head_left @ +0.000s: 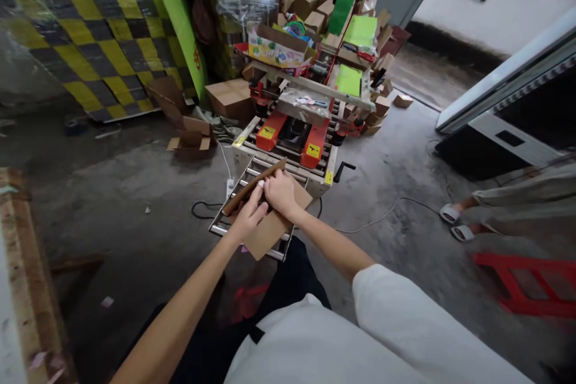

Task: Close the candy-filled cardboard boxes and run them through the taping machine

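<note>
A brown cardboard box (269, 234) with raised flaps stands tilted on a short roller conveyor (219, 230) in front of me. My left hand (248, 217) reaches over its open top, thumb and index finger stretched apart. Close beside it, my right hand (281, 193) is closed, fingers curled at the box opening; what they grip is hidden. A small white piece (261, 183) shows between the hands at the left index fingertip, too small to name. The long left flap (252, 189) stands up behind my left hand. The inside of the box is mostly hidden.
A carton-sealing machine (310, 150) with red side guides and a black crank (344, 169) adjoins the conveyor. Opened cartons (191, 141) lie left of it. A cable (382, 216) crosses the floor toward a person's feet (456, 222) near a red stool (526, 282).
</note>
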A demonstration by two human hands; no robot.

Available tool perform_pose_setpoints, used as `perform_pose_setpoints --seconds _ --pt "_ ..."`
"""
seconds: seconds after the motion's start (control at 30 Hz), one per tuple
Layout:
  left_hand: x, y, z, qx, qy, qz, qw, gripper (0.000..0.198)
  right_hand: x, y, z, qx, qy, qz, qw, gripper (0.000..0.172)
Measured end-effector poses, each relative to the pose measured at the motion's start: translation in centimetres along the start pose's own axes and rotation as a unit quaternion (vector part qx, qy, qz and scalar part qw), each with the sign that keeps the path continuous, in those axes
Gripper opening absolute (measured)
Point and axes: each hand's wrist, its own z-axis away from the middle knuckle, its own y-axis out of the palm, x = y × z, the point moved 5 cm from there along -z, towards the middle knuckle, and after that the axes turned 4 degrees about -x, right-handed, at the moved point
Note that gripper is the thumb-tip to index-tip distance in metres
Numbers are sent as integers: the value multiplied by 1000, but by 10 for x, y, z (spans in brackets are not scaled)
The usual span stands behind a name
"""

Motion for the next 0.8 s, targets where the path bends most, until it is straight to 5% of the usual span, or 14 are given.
perform_pose_setpoints --seconds 0.17,0.23,0.27,0.4,0.5,0.57,0.7,0.8 --pt "-48 -57 -5 -144 104 -140 974 56 7 19 -5 16 -55 22 998 34" --pt "-46 -75 -22 -178 49 -161 970 62 2 17 -4 -6 -51 1 999 33" --pt "-39 -75 -30 -144 3 -155 977 67 -3 15 -4 -22 -36 -21 999 32" --pt "-16 -22 -24 100 -87 -226 965 94 -37 3 -7 -175 136 -153 963 40" --pt "-23 14 1 89 -46 -402 910 123 -52 -3 -7 -273 220 -228 908 41" --pt "-29 26 13 81 -44 -455 886 117 -50 -5 -3 -283 204 -246 905 38" --pt "-40 22 16 68 -68 -459 883 105 -46 2 40 -278 129 -228 924 44" --pt "-42 8 9 72 -87 -413 904 88 -58 22 84 -194 68 -227 952 61"
